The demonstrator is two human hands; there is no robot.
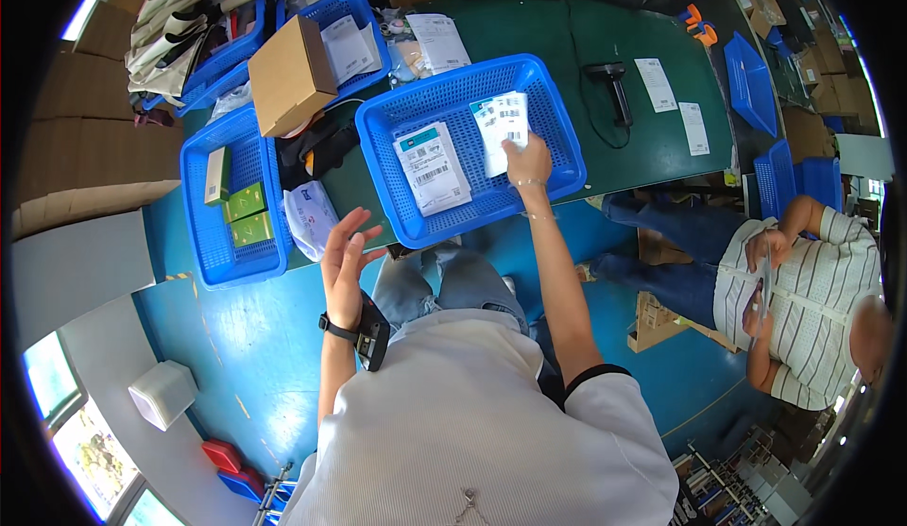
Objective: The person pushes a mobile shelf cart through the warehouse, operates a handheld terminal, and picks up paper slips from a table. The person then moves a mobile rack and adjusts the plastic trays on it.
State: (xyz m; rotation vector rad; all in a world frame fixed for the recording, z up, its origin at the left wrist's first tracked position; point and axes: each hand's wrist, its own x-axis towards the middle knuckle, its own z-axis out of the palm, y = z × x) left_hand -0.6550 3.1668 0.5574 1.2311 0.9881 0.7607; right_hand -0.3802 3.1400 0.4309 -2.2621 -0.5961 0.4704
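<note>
Green counter (652, 148), blue basket (557, 115): our right hand (527, 161) pinches label sheet (501, 127) over basket; left hand (342, 263) spread, empty. Sorting step, we judge; next calls for clean release.

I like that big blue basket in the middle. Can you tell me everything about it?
The blue basket is a shallow rectangular tray that looks like plastic, with mesh-like perforated walls and floor. It sits tilted on the green table. A white flat packet with a teal band lies inside. The right hand reaches in, holding a white label sheet over it.
</note>
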